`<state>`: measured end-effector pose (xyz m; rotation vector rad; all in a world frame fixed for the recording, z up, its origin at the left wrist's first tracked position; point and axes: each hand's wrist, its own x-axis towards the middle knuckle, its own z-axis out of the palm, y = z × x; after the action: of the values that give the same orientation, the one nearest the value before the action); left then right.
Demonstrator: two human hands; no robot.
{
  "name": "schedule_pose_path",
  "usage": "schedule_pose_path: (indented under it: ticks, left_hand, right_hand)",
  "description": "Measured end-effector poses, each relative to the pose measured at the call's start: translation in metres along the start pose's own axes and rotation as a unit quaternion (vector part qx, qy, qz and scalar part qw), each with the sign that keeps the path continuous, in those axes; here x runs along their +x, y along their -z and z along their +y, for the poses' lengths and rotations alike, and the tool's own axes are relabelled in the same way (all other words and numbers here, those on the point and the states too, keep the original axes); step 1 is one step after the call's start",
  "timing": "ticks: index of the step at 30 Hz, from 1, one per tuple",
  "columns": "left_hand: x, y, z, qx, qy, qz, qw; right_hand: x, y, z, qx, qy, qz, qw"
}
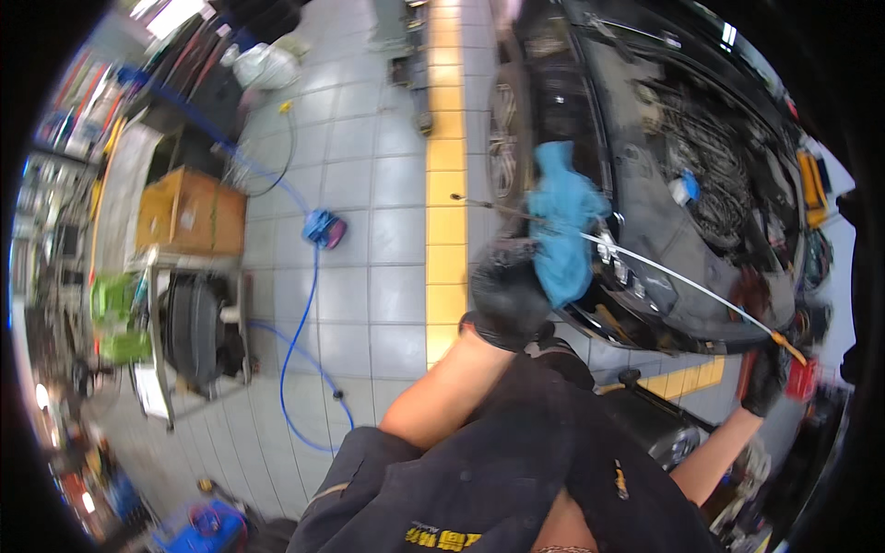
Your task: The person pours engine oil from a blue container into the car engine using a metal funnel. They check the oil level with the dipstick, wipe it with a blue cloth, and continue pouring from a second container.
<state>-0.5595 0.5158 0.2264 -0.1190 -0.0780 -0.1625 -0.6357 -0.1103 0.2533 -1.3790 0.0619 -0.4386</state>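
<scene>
My left hand [509, 293], in a black glove, is closed on a blue cloth [564, 221] beside the car's front corner. The cloth is wrapped around a long thin dipstick [678, 272], whose dark tip sticks out to the left over the yellow floor strip. My right hand [765, 380], also black-gloved, is far to the right, fingers closed at the dipstick's orange handle [788, 347]. Motion blurs the left fingers, and the cloth hides the middle of the dipstick.
The dark car's open engine bay [705, 157] lies ahead on the right, with a blue-and-white object [684, 189] in it. On the left stands a cart [155, 313] with a cardboard box [192, 210]. A blue hose [293, 355] curls across the tiled floor.
</scene>
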Motion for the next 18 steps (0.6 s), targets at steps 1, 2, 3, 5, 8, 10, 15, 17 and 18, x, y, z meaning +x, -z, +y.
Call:
schedule_pose_path:
  ticks: [1, 2, 3, 5, 8, 10, 15, 17, 18]
  left_hand:
    - [0.008, 0.014, 0.004, -0.004, 0.017, -0.028, 0.999]
    - [0.016, 0.027, 0.009, -0.06, 0.054, -0.089, 0.993]
    - [0.025, 0.039, 0.003, -0.05, 0.038, -0.045, 0.997]
    - [0.046, 0.058, -0.011, 0.176, -0.009, 0.008, 0.984]
    - [0.089, 0.065, -0.048, 0.348, -0.005, -0.029, 0.937]
    - [0.108, 0.065, -0.081, 0.477, -0.008, -0.009, 0.879]
    - [0.151, 0.101, -0.185, 0.704, 0.071, -0.047, 0.705]
    - [0.172, 0.122, -0.247, 0.695, 0.09, -0.032, 0.713]
    - [0.18, 0.135, -0.283, 0.686, 0.084, -0.028, 0.723]
  right_hand:
    - [-0.009, 0.004, 0.003, -0.034, 0.002, 0.005, 0.999]
    - [-0.016, 0.007, 0.007, 0.008, -0.015, 0.002, 1.0]
    - [-0.023, 0.01, 0.008, -0.047, -0.019, 0.013, 0.999]
    - [-0.035, 0.017, 0.015, -0.066, -0.032, 0.039, 0.997]
    - [-0.037, 0.04, 0.029, 0.0, -0.081, 0.07, 0.994]
    - [-0.025, 0.065, 0.041, 0.064, -0.105, 0.101, 0.987]
    - [0.051, 0.19, 0.074, 0.085, -0.117, 0.212, 0.966]
    - [0.11, 0.253, 0.081, 0.113, -0.095, 0.25, 0.957]
    - [0.145, 0.282, 0.085, 0.174, -0.083, 0.296, 0.936]
